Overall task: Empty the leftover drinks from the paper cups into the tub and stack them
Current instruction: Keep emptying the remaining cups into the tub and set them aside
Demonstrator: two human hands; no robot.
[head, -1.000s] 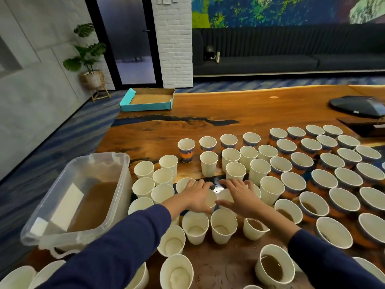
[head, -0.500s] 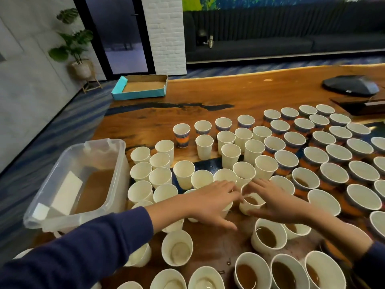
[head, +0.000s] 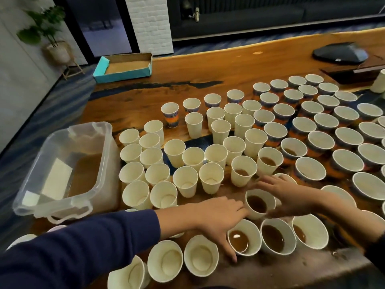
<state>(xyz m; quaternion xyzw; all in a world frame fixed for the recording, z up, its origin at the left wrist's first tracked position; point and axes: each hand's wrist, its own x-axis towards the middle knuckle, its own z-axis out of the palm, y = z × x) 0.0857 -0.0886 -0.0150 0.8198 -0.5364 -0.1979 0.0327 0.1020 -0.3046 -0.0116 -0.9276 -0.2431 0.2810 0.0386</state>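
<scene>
Brown-filled cup [head: 256, 204] between spread, straight fingers [head: 235, 207] of both hands, ungripped.

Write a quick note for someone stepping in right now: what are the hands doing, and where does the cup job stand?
Left hand: open, fingers spread beside a cup of brown drink.
Right hand: open, reaching around that same cup from the other side, not clearly gripping.
Tub: at the table's left, already holding brown liquid.
Done: many cups near the tub look empty.
Left: several cups still hold drink; no stack visible.
</scene>
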